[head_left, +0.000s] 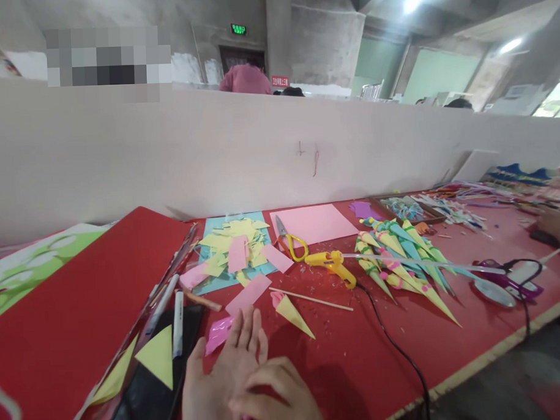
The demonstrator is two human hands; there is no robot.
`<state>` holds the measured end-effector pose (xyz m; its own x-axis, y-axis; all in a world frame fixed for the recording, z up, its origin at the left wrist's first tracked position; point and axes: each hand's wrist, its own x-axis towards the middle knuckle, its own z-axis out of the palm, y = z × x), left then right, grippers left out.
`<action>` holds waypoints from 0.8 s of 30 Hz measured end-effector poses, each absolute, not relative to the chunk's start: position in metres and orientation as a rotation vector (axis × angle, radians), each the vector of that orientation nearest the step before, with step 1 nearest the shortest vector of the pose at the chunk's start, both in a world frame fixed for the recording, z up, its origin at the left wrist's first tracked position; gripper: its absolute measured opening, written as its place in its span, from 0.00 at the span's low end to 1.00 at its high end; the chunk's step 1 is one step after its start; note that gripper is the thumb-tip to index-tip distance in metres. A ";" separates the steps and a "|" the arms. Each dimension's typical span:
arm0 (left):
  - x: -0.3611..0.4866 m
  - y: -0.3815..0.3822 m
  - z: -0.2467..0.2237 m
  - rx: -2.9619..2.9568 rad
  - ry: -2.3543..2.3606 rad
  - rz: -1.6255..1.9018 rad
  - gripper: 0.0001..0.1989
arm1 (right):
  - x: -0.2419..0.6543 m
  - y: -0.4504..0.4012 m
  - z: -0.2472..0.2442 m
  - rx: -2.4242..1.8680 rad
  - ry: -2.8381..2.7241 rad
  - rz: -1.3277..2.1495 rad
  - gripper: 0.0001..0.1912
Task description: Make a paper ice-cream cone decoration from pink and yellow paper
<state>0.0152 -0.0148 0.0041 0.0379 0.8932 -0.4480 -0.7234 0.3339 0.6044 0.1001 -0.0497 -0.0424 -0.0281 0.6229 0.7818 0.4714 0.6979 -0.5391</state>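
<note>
As R hand (277, 397) overlaps L hand (224, 374), pink plastic (219, 334) beside, cone (295, 316) nr glue gun (331, 264)

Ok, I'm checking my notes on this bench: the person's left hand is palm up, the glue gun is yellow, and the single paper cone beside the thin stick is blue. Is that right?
Not quite: the head view shows that the single paper cone beside the thin stick is yellow, not blue. The left hand is palm up, and the glue gun is yellow.
</note>
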 end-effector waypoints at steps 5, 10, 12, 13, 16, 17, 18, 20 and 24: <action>0.021 -0.018 0.015 -0.024 0.907 1.344 0.18 | 0.135 -0.043 -0.022 -1.025 -1.654 0.366 0.11; 0.007 -0.012 0.003 -0.019 0.925 1.312 0.16 | 0.171 -0.034 -0.020 -1.402 -1.620 0.552 0.05; 0.005 -0.011 -0.004 0.023 0.918 1.289 0.16 | 0.178 -0.028 -0.025 -1.496 -1.671 0.561 0.07; 0.006 -0.011 -0.006 0.041 0.917 1.276 0.16 | 0.180 -0.025 -0.028 -1.529 -1.706 0.577 0.08; 0.008 -0.011 -0.009 0.103 0.991 1.247 0.12 | 0.179 -0.016 -0.034 -1.590 -1.798 0.621 0.09; 0.009 -0.011 -0.009 0.139 1.040 1.246 0.10 | 0.177 -0.014 -0.034 -1.604 -1.819 0.630 0.08; 0.009 -0.009 -0.010 0.180 1.088 1.250 0.09 | 0.176 -0.012 -0.034 -1.617 -1.835 0.634 0.07; 0.007 -0.006 -0.013 0.245 1.174 1.235 0.09 | 0.172 -0.010 -0.033 -1.652 -1.863 0.631 0.04; 0.004 0.003 -0.021 0.292 1.262 0.988 0.15 | 0.165 -0.007 -0.030 -1.743 -1.913 0.592 0.03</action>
<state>0.0036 0.0027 -0.0205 -0.0241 0.7524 -0.6583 -0.4582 0.5769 0.6762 0.1652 -0.0067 -0.0297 -0.0721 0.9955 0.0612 0.7871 0.0945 -0.6096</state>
